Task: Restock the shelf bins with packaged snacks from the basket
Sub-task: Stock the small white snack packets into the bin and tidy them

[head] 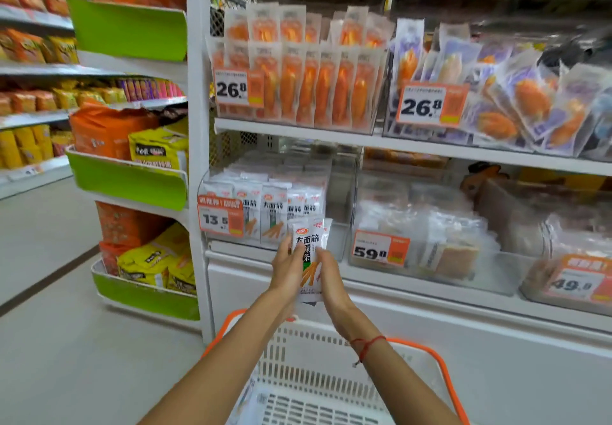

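Observation:
A small stack of white snack packets [309,245] with black characters and orange sticks stands upright between my two hands. My left hand [288,269] grips its left edge and my right hand [331,275] presses against its right edge. The stack is just in front of and below a clear shelf bin [337,189] that holds several of the same white packets behind a 13.5 price tag [220,217]. The right part of that bin looks bare. Below my arms is the white basket [318,351] with orange handles; a packet lies at its lower left.
Clear bins of orange packets fill the shelf above, tagged 26.8 [231,88]. To the right are bins tagged 59.8 [381,249] and 49.8 [573,282]. A white post [198,159] bounds the shelf on the left, with green end-cap trays [129,182] and open aisle floor beyond.

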`<state>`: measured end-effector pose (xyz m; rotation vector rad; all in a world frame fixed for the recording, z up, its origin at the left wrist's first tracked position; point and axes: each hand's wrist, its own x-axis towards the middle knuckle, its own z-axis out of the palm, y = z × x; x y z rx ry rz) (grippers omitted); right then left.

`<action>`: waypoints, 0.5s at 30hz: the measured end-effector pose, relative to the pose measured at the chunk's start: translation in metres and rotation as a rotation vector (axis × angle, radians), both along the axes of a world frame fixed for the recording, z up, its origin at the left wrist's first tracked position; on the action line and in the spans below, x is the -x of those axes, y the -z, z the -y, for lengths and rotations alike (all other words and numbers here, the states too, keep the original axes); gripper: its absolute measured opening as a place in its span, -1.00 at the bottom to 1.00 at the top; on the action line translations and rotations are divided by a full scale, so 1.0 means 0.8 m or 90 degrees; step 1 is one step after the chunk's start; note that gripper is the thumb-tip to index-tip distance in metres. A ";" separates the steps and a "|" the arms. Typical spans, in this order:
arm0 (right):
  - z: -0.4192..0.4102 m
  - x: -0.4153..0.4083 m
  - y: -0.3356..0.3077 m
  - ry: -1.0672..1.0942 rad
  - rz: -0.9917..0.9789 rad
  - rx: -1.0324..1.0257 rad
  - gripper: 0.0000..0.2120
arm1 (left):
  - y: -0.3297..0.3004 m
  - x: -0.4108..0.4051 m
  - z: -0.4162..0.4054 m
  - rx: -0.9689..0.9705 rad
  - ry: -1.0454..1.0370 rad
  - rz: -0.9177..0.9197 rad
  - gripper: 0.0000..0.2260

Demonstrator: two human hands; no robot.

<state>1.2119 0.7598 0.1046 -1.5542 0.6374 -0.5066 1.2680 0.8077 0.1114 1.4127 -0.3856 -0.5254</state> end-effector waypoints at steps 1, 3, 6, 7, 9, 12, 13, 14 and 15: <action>0.006 -0.005 -0.010 -0.006 0.007 0.043 -0.60 | -0.014 -0.006 0.002 0.021 -0.001 0.009 -0.63; 0.020 -0.013 -0.030 -0.028 0.020 0.140 -0.68 | -0.035 -0.023 0.011 0.029 -0.012 0.007 -0.58; 0.050 -0.024 -0.054 -0.040 0.012 0.209 -0.64 | -0.057 -0.049 0.028 0.000 0.042 -0.002 -0.63; 0.059 -0.026 -0.061 -0.048 0.009 0.211 -0.62 | -0.064 -0.056 0.032 -0.005 0.068 0.004 -0.67; 0.079 -0.032 -0.070 -0.064 0.006 0.230 -0.67 | -0.080 -0.072 0.041 -0.002 0.100 0.028 -0.73; 0.097 -0.041 -0.083 -0.036 0.045 0.313 -0.73 | -0.100 -0.098 0.051 -0.018 0.161 0.138 -0.74; 0.100 -0.042 -0.086 -0.015 0.055 0.361 -0.72 | -0.103 -0.109 0.051 -0.050 0.163 0.212 -0.73; 0.102 -0.042 -0.089 0.005 0.063 0.414 -0.70 | -0.102 -0.125 0.053 -0.096 0.142 0.293 -0.72; 0.105 -0.042 -0.089 0.025 0.067 0.466 -0.68 | -0.100 -0.140 0.053 -0.174 0.100 0.397 -0.71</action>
